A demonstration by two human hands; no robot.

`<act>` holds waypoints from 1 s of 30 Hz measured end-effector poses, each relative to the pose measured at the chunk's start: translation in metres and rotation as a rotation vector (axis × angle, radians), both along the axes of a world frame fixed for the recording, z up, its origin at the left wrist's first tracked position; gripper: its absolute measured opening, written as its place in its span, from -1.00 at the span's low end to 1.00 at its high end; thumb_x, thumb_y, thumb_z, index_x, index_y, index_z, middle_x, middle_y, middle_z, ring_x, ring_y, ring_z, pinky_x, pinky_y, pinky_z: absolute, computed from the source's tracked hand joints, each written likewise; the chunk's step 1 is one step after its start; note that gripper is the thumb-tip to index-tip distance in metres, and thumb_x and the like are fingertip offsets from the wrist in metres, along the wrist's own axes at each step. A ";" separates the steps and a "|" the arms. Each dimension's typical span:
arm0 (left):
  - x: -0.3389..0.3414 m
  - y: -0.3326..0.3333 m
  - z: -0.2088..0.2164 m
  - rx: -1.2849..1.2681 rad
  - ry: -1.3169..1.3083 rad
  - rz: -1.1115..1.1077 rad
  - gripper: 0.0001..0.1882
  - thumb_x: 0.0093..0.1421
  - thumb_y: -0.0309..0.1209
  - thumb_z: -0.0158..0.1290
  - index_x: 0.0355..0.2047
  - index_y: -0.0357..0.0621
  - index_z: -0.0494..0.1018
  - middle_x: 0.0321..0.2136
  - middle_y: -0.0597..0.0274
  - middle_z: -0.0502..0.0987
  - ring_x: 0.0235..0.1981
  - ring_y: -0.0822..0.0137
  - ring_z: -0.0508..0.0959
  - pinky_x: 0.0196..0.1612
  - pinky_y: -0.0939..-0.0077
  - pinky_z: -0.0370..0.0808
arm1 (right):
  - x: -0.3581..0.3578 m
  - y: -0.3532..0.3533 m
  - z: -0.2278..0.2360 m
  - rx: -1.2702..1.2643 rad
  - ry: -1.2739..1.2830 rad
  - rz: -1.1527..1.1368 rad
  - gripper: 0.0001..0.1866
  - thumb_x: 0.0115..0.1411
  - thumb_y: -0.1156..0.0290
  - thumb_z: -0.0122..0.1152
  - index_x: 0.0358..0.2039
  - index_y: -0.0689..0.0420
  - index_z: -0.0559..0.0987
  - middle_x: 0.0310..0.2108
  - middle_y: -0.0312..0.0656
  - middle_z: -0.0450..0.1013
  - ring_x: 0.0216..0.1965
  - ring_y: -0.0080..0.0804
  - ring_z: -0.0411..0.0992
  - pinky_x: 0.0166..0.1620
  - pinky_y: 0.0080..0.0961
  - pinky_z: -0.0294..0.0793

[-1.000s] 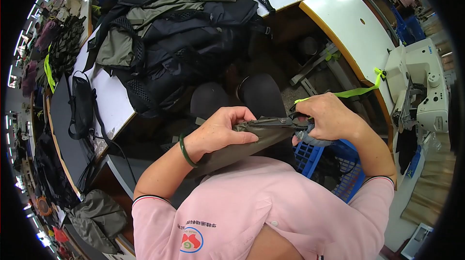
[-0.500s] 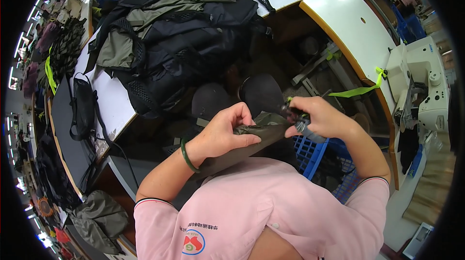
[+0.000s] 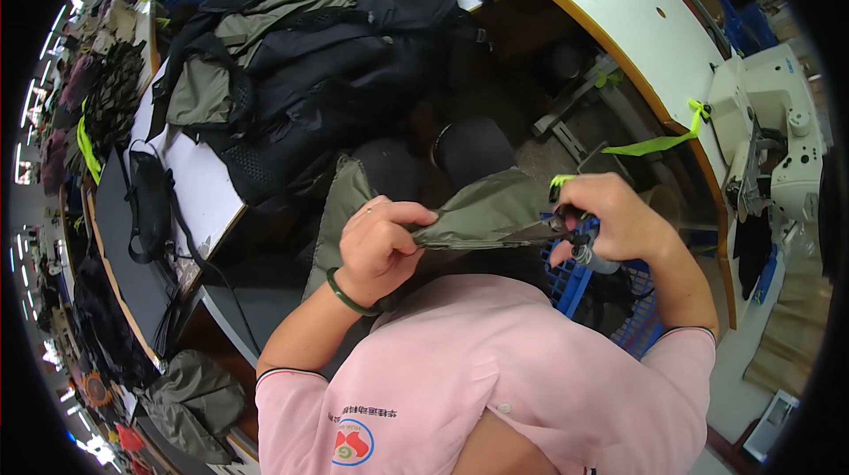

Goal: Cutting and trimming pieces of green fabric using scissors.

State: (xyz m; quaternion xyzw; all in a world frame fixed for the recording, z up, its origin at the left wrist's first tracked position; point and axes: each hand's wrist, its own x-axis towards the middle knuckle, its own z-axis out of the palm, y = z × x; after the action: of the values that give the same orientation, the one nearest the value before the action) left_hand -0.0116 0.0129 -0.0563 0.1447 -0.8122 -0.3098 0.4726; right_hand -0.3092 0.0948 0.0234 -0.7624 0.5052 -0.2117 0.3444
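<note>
Stretched over my lap is an olive-green fabric piece (image 3: 491, 205), its long edge running between my hands. My left hand (image 3: 380, 241), with a green bangle at the wrist, is closed on that edge, thumb and fingers pinching it. My right hand (image 3: 619, 214) is curled round small dark scissors (image 3: 579, 227), partly hidden by the fingers. Their tip meets the fabric's right end, and a bright green bit shows beside the knuckles. Part of the fabric hangs past my left wrist.
A pile of black and olive backpacks (image 3: 327, 77) covers the white table ahead. A sewing machine (image 3: 787, 139) stands at the right, near a bright green ribbon (image 3: 654, 148). A blue plastic basket (image 3: 566, 285) sits below my right hand. More olive fabric (image 3: 195, 395) lies lower left.
The fabric has been spread and raised, so more of its face shows. My left hand has shifted slightly left and turned knuckles-up; my right hand has moved a little to the right.
</note>
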 end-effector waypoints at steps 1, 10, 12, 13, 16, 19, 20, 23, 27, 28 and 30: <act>0.001 0.000 -0.001 0.018 0.006 0.006 -0.56 -0.39 -0.76 0.20 -0.54 -0.07 0.27 -0.32 0.10 0.60 -0.58 0.26 0.43 -0.49 0.46 0.36 | -0.006 0.001 0.003 -0.111 0.099 -0.015 -0.55 -0.22 0.24 0.57 -0.46 0.18 0.47 -0.57 -0.20 0.40 -0.52 -0.20 0.43 -0.47 -0.38 0.38; 0.001 0.000 0.000 0.022 0.032 -0.030 -0.56 -0.38 -0.77 0.19 -0.52 -0.08 0.29 -0.33 0.06 0.59 -0.60 0.28 0.40 -0.50 0.48 0.33 | -0.030 0.014 -0.003 -0.256 0.357 0.012 -0.71 -0.20 0.43 0.37 -0.48 0.14 0.43 -0.54 -0.15 0.39 -0.45 -0.12 0.44 -0.40 -0.29 0.43; 0.005 0.002 0.001 0.066 -0.032 -0.038 -0.63 -0.24 -0.80 0.11 -0.50 -0.12 0.27 -0.32 -0.03 0.58 -0.42 0.20 0.53 -0.35 0.46 0.44 | -0.028 0.013 -0.004 -0.270 0.359 0.022 -0.73 -0.19 0.45 0.33 -0.47 0.14 0.43 -0.53 -0.15 0.40 -0.44 -0.12 0.44 -0.40 -0.29 0.43; 0.003 0.001 0.001 0.066 -0.034 -0.040 -0.63 -0.24 -0.80 0.11 -0.50 -0.12 0.27 -0.32 -0.03 0.58 -0.42 0.20 0.53 -0.35 0.46 0.44 | -0.027 0.013 -0.005 -0.269 0.357 0.020 -0.73 -0.19 0.45 0.33 -0.47 0.14 0.43 -0.53 -0.15 0.40 -0.44 -0.12 0.44 -0.40 -0.29 0.43; -0.001 -0.001 0.001 0.030 0.031 -0.030 -0.56 -0.37 -0.78 0.18 -0.51 -0.08 0.29 -0.32 0.06 0.59 -0.60 0.29 0.40 -0.50 0.49 0.34 | -0.027 0.013 -0.013 -0.291 0.355 0.017 -0.74 -0.19 0.45 0.33 -0.48 0.14 0.43 -0.53 -0.15 0.39 -0.44 -0.13 0.45 -0.40 -0.29 0.43; 0.001 0.000 0.000 0.030 0.016 -0.023 -0.56 -0.37 -0.78 0.18 -0.52 -0.08 0.28 -0.32 0.06 0.59 -0.59 0.29 0.40 -0.50 0.49 0.35 | -0.029 0.013 -0.020 -0.298 0.350 0.023 -0.71 -0.18 0.38 0.39 -0.49 0.14 0.44 -0.55 -0.17 0.39 -0.45 -0.14 0.45 -0.42 -0.31 0.43; 0.000 -0.001 -0.001 0.035 0.027 -0.028 -0.57 -0.35 -0.78 0.18 -0.51 -0.08 0.28 -0.32 0.05 0.59 -0.59 0.29 0.41 -0.49 0.49 0.36 | -0.028 0.012 -0.020 -0.287 0.339 0.019 -0.68 -0.18 0.32 0.43 -0.51 0.14 0.44 -0.57 -0.18 0.39 -0.47 -0.15 0.45 -0.43 -0.32 0.42; 0.002 0.003 -0.004 0.105 0.063 -0.013 -0.57 -0.32 -0.78 0.19 -0.50 -0.09 0.28 -0.30 0.02 0.59 -0.58 0.28 0.42 -0.48 0.48 0.37 | -0.023 0.008 -0.018 -0.253 0.278 0.017 -0.61 -0.18 0.21 0.50 -0.55 0.14 0.44 -0.59 -0.20 0.38 -0.50 -0.16 0.44 -0.46 -0.33 0.40; -0.001 0.003 -0.008 0.159 0.107 -0.049 -0.58 -0.27 -0.78 0.20 -0.49 -0.10 0.26 -0.28 -0.03 0.59 -0.55 0.26 0.46 -0.46 0.48 0.40 | -0.010 0.002 -0.010 -0.191 0.158 -0.011 -0.57 -0.19 0.16 0.54 -0.58 0.13 0.44 -0.62 -0.22 0.37 -0.54 -0.19 0.42 -0.50 -0.36 0.35; -0.002 0.003 -0.006 0.152 0.110 -0.056 -0.58 -0.28 -0.78 0.19 -0.50 -0.10 0.25 -0.28 -0.04 0.59 -0.54 0.26 0.47 -0.45 0.49 0.41 | -0.009 0.000 -0.007 -0.239 0.179 0.003 -0.55 -0.23 0.16 0.55 -0.57 0.14 0.44 -0.63 -0.23 0.36 -0.54 -0.20 0.41 -0.51 -0.37 0.34; 0.002 0.002 -0.005 0.149 0.107 -0.046 -0.58 -0.28 -0.79 0.18 -0.50 -0.10 0.26 -0.28 -0.04 0.59 -0.54 0.26 0.46 -0.46 0.49 0.40 | -0.011 -0.006 -0.003 -0.271 0.224 0.015 -0.54 -0.24 0.16 0.55 -0.55 0.14 0.44 -0.62 -0.23 0.36 -0.53 -0.19 0.41 -0.51 -0.37 0.33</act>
State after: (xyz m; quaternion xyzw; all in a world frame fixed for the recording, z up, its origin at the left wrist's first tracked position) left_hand -0.0100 0.0151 -0.0608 0.1441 -0.7635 -0.3874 0.4961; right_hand -0.3199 0.0891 0.0203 -0.8245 0.5014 -0.1892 0.1817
